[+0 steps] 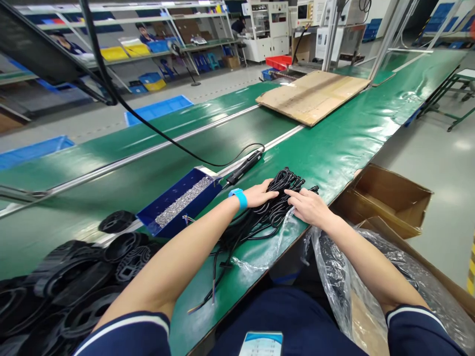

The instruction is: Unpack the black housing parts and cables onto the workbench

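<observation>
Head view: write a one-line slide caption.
Both hands, left and right, rest on a bundle of black cables on the green bench, beside a blue tray.

Factory assembly hall: long green workbench (352,133) with metal rail, blue parts bins (156,110) on floor, shelving racks (122,29) with yellow crates, white machines (269,27), open cardboard boxes (389,198), stacked black plastic parts (74,287).

1. No legible text, label, brand, number or sign found anywhere in the head view.
2. Phone (261,343) screen at the bottom edge: markings too blurred to read.
</observation>
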The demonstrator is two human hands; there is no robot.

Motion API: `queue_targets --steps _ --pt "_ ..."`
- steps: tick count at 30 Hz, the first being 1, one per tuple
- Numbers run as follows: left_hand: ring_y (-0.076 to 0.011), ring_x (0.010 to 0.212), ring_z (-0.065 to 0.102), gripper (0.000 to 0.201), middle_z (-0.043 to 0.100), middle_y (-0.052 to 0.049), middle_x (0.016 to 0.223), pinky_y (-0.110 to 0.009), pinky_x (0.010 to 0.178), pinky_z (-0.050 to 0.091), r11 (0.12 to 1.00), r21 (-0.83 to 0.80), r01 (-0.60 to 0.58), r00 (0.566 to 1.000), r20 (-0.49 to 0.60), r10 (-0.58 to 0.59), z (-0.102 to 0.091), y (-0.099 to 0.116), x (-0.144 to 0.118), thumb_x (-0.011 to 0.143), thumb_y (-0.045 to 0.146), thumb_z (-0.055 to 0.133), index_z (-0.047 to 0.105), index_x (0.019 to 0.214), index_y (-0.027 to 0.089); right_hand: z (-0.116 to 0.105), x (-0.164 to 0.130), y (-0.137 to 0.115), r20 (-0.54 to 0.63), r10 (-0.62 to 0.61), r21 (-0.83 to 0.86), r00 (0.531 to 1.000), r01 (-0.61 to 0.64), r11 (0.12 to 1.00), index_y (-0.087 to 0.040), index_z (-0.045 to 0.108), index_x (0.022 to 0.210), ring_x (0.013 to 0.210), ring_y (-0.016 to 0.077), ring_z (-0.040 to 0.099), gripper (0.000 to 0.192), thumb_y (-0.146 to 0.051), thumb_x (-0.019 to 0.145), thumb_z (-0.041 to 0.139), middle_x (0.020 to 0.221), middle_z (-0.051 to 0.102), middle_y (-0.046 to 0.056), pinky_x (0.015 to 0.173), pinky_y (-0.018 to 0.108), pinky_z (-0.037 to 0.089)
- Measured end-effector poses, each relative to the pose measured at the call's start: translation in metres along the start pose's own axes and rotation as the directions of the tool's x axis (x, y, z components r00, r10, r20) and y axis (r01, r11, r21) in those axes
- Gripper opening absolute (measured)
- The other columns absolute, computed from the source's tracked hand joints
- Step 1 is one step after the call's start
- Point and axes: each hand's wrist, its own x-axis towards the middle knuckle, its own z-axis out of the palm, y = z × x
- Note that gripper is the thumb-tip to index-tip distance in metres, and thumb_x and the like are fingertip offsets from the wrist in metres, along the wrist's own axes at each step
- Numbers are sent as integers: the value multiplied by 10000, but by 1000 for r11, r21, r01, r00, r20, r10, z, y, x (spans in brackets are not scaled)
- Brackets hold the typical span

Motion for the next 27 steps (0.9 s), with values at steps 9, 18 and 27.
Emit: queue_targets --steps 9,18,27 --pt "-299 1349 473 839 463 -121 1509 -380 1148 337 1000 15 -23 1000 10 23 -2 -11 -1 847 621 459 264 1510 144 -11 21 6 -200 29 -51 979 -40 998 -142 613 1007 856 236 458 175 -89 884 500 1143 625 109 805 371 402" --pt "-311 1289 538 906 510 -166 1461 -405 1094 404 996 85 -10 1000 3 10 0 -11 -3 827 668 473 230 1513 128 -5 3 7 -98 -63 7 993 64 998 -176 598 1084 1001 247 493 224 -145 869 541 1485 487 56 832 383 409" --pt "-305 1177 607 855 627 -116 1320 -391 1032 470 997 72 5 996 -91 2 3 -18 5 679 445 657 396 1431 130 -9 14 -1 42 -11 49 999 9 999 -133 542 1274 927 247 472 435 -89 841 535 1048 648 99 766 367 350"
